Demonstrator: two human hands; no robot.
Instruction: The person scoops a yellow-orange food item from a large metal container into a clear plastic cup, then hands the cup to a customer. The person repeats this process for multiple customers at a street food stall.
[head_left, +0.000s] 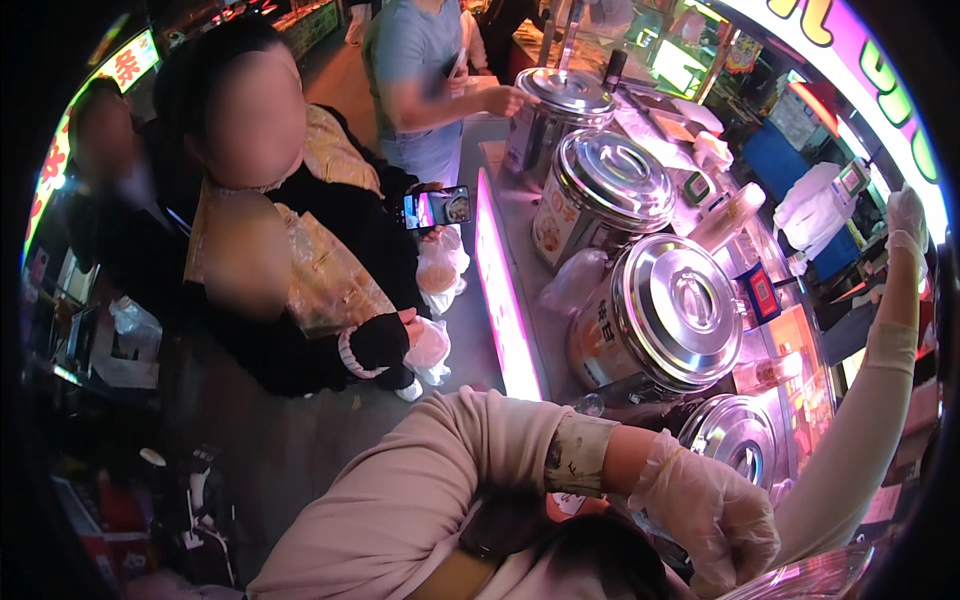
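Observation:
My left hand (709, 506), in a thin clear plastic glove, hangs with bent fingers at the lower right. Its fingertips are close to the rim of a clear plastic item (814, 574); whether they grip it is hidden. My right arm stretches up along the right edge, and its gloved hand (906, 217) is beside the lit sign (877, 75). What that hand touches is too small to tell. Beyond my left hand stands a lidded steel drum (731, 442). A larger one (682, 307) with a printed wrap follows, its lid closed.
More lidded steel drums (615, 180) (566, 97) line the counter. A person (322, 255) across the counter holds a phone (439, 208) and bagged cups (439, 270). Another person (412, 82) reaches to the far drum. Cup stacks (727, 217), a code sign (761, 292) and white bags (814, 210) are at right.

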